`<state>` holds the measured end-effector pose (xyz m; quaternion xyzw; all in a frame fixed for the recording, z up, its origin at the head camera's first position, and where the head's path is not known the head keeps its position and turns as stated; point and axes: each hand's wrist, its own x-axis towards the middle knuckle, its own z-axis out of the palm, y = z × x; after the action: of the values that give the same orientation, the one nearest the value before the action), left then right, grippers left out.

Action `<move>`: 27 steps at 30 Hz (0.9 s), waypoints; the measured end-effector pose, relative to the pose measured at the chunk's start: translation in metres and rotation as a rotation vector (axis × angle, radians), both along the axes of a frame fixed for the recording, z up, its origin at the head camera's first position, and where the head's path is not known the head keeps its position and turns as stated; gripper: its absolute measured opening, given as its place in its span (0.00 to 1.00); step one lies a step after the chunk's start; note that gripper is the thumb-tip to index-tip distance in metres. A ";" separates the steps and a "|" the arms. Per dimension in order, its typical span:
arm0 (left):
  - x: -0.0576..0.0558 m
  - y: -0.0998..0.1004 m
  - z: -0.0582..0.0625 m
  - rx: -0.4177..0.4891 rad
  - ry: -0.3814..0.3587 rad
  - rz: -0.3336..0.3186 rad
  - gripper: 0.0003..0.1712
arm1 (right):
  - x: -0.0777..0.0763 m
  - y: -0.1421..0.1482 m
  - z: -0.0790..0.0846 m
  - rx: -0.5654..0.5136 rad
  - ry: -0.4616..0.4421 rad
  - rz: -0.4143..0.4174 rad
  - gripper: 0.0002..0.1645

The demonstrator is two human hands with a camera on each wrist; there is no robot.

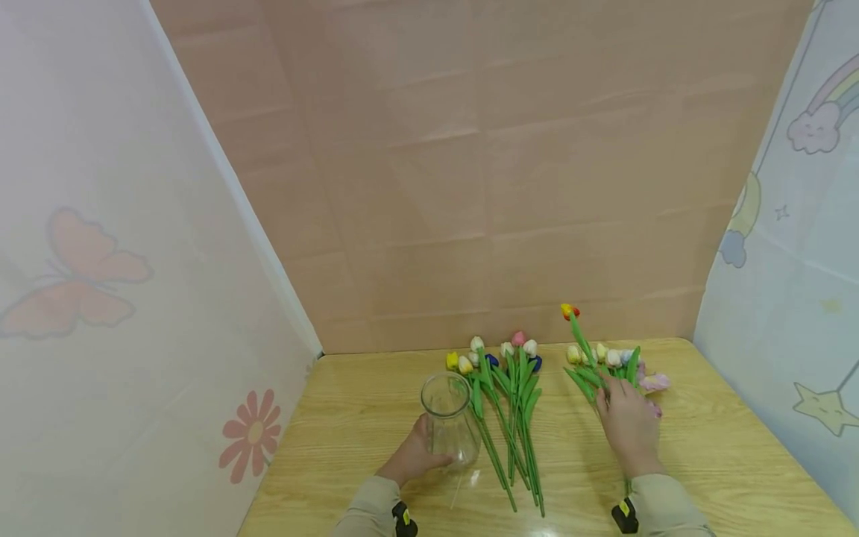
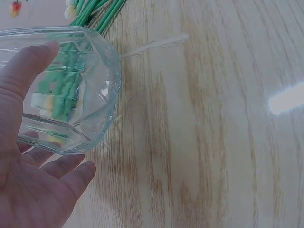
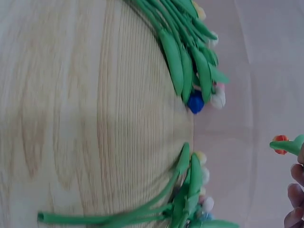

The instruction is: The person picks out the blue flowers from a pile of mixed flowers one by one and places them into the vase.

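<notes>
My left hand [image 1: 417, 453] grips a clear glass vase [image 1: 463, 446] round its lower body. In the left wrist view the thumb lies along one side of the glass and the other fingers are on the opposite side; green stems show through it. On the right, my right hand [image 1: 629, 426] holds an artificial tulip [image 1: 581, 339] with a red and yellow bloom, raised above a bunch of pale tulips [image 1: 593, 356]. At the edge of the right wrist view its fingers [image 3: 295, 194] curl at the green stem.
Just right of the vase lie two bunches of tulips, one with yellow and white blooms [image 1: 465, 364], the other with pink, white and blue ones [image 1: 520, 339]. A pinkish-purple flower [image 1: 654, 382] lies by my right hand. A brown backdrop [image 1: 483, 186] rises behind the wooden table [image 1: 362, 395].
</notes>
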<state>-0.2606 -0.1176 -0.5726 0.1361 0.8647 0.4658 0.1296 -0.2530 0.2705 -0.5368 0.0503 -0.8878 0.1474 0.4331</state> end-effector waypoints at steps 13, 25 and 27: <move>-0.002 0.000 0.000 -0.025 0.016 -0.009 0.61 | 0.006 0.037 -0.031 -0.153 -0.298 -0.095 0.20; -0.003 -0.001 -0.001 0.002 -0.006 -0.007 0.61 | 0.010 0.047 -0.054 -0.149 -0.556 -0.106 0.17; -0.003 -0.001 -0.003 0.010 -0.011 -0.008 0.61 | 0.010 0.046 -0.056 -0.149 -0.564 -0.118 0.16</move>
<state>-0.2638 -0.1188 -0.5753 0.1376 0.8610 0.4705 0.1354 -0.2425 0.3167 -0.5930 -0.0762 -0.9611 0.1952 0.1798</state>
